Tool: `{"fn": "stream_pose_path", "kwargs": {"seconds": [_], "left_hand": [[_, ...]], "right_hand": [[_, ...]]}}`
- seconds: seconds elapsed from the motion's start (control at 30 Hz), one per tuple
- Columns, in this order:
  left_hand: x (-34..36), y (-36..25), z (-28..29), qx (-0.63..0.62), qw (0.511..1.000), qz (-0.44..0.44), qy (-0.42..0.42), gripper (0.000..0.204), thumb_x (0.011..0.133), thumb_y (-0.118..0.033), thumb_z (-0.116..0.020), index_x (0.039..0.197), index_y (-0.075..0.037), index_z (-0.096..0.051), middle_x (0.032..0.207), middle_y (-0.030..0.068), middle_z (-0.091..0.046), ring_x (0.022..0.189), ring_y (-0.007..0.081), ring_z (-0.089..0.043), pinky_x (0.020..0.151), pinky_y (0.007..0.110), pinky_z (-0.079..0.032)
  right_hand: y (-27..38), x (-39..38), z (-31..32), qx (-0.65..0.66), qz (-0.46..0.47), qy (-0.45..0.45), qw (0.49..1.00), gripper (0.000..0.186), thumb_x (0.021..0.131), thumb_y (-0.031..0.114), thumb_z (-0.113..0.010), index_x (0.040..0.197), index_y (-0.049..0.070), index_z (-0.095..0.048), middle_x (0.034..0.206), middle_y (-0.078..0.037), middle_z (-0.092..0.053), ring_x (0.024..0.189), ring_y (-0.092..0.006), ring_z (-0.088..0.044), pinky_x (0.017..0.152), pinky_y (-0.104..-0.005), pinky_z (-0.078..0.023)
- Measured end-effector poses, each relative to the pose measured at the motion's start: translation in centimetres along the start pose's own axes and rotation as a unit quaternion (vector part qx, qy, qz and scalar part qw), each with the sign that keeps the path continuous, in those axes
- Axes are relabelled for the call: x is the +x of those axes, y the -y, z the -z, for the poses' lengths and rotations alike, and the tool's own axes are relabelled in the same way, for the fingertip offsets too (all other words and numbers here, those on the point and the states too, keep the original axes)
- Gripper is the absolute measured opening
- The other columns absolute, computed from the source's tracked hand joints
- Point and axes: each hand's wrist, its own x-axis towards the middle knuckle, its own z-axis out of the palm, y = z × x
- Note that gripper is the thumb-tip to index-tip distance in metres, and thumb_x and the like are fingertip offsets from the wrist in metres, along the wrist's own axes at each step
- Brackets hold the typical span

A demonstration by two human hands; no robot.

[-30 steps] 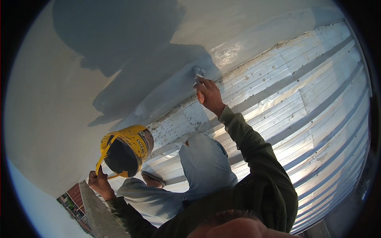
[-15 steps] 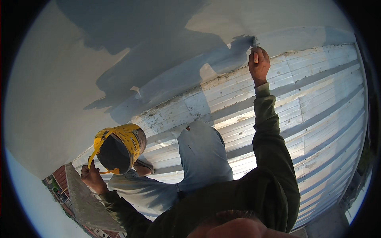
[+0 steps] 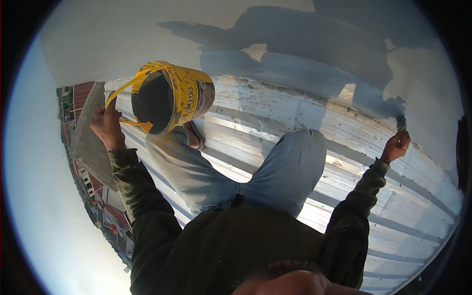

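My left hand (image 3: pixel 107 127) is closed round the strap handle of a yellow bucket (image 3: pixel 191 93). The bucket hangs tilted with its dark mouth toward me; what lies inside is too dark to make out. Far to the right, my right hand (image 3: pixel 396 146) grips a paintbrush (image 3: pixel 400 121), its head against the lower part of the pale wall (image 3: pixel 123 56). A darker grey band of wet-looking coating (image 3: pixel 309 69) runs along the wall's foot, partly under my shadow.
Below the wall lies a ribbed metal roof (image 3: pixel 275 110) with a rough, speckled joint at the wall. My knees in worn jeans (image 3: pixel 290 162) are bent over it. At the left are a concrete ledge (image 3: pixel 91 142) and, far below, rooftops (image 3: pixel 83 96).
My view has swung left, so the wall and roof appear shifted to the right. The bucket sits higher in view. The brush stays in my right hand at the wall's foot.
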Motion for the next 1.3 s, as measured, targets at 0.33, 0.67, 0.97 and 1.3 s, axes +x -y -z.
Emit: {"fn": "stream_pose_path", "kwargs": {"seconds": [0.33,0.67,0.97,1.3], "left_hand": [[7.8,0.1,7.7,-0.022,0.992,-0.016,-0.121,0.020,0.075,-0.016,-0.076,0.072,0.000,-0.064,0.058,-0.0019,-0.049,0.051,0.0066,-0.045,0.051,0.022,-0.039],[17.3,4.6,11.3,0.074,0.995,-0.041,-0.044,0.016,0.080,-0.014,-0.070,0.072,-0.001,-0.064,0.059,-0.0018,-0.050,0.052,0.0059,-0.044,0.051,0.021,-0.034],[25.1,8.7,15.9,0.155,0.969,-0.134,0.140,0.025,0.079,-0.009,-0.075,0.067,0.003,-0.056,0.057,-0.0032,-0.047,0.058,0.0025,-0.037,0.049,0.021,-0.034],[30.3,12.4,19.4,0.074,0.965,-0.009,0.250,0.024,0.075,-0.010,-0.079,0.069,0.001,-0.059,0.058,0.0033,-0.058,0.052,0.0027,-0.052,0.047,0.020,-0.042]], "right_hand": [[10.2,-9.9,-4.8,0.235,-0.002,0.226,0.945,0.005,0.085,0.001,-0.061,0.083,0.002,-0.066,0.099,-0.006,-0.065,0.093,-0.0169,-0.059,0.083,-0.0298,-0.045],[16.0,-8.7,-5.9,0.182,-0.022,0.392,0.901,0.011,0.083,-0.005,-0.060,0.093,0.000,-0.061,0.096,-0.006,-0.062,0.090,-0.0156,-0.058,0.084,-0.0274,-0.044],[34.2,-2.2,-0.8,0.039,0.126,0.437,0.890,0.013,0.075,-0.003,-0.057,0.084,0.005,-0.061,0.090,-0.010,-0.063,0.084,-0.0290,-0.058,0.078,-0.0371,-0.047],[51.4,-4.1,-1.3,0.011,0.189,0.495,0.848,0.021,0.067,-0.003,-0.054,0.080,0.009,-0.065,0.081,-0.005,-0.067,0.083,-0.0237,-0.062,0.078,-0.0362,-0.044]]}}
